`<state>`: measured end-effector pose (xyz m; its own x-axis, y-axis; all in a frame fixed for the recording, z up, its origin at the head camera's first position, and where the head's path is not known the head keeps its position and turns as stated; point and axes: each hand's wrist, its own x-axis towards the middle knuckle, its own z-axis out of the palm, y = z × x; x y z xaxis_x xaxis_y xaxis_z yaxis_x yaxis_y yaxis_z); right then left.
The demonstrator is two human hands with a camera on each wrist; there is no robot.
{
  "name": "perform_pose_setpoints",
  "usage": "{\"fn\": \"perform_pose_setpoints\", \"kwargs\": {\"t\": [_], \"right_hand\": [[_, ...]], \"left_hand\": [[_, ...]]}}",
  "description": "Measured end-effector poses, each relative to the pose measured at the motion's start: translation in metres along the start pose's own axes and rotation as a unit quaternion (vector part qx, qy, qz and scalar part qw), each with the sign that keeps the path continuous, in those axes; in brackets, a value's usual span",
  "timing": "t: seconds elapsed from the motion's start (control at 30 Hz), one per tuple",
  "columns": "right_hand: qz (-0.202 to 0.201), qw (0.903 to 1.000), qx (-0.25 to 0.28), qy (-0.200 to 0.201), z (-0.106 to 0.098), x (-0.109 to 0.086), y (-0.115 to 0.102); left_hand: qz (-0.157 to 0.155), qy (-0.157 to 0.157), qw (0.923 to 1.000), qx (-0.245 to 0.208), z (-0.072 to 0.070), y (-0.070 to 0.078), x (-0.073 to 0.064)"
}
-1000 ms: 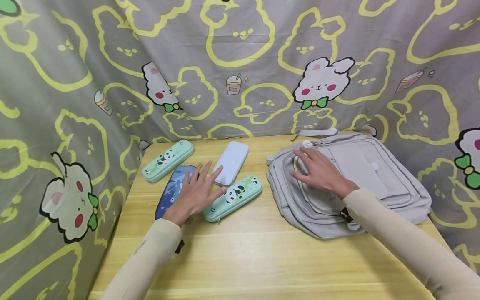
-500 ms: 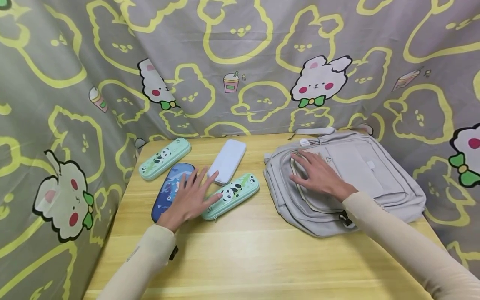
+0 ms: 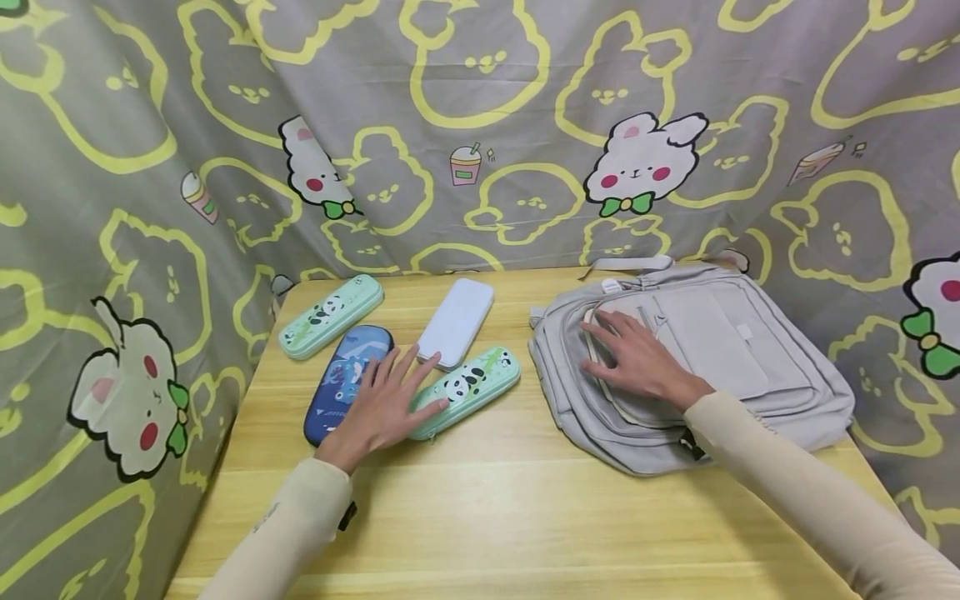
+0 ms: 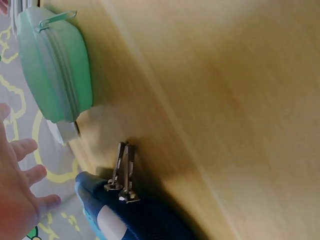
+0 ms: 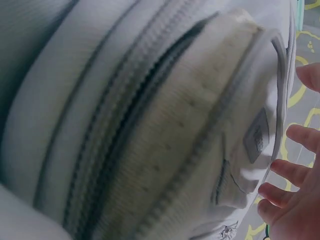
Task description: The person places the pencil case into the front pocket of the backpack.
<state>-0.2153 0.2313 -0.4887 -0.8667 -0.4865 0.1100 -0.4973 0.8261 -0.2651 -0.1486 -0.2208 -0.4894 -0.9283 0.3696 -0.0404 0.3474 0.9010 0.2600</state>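
The left hand has been eased back slightly, fingers spread over the blue case and nearer panda case; right hand spread too, over the backpack; so 0 things gripped, nothing moved.

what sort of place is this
Probably a curtained-off corner indoors: cartoon-print fabric hangs behind and on both sides of a wood-grain table, where a grey backpack lies. The wider room is out of view.
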Motion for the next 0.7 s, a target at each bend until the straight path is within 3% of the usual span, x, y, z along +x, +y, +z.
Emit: {"fn": "perform_pose_setpoints", "kwargs": {"t": [0.37,0.7], "right_hand": [[-0.006,0.9999,-0.009,-0.006,0.016,-0.004,-0.006],[-0.005,0.9998,-0.021,0.002,0.010,-0.008,0.000]], "left_hand": [[-0.007,-0.021,0.9997,-0.006,0.011,-0.004,-0.014],[0.021,-0.027,0.9994,-0.008,0.016,-0.004,-0.012]]}}
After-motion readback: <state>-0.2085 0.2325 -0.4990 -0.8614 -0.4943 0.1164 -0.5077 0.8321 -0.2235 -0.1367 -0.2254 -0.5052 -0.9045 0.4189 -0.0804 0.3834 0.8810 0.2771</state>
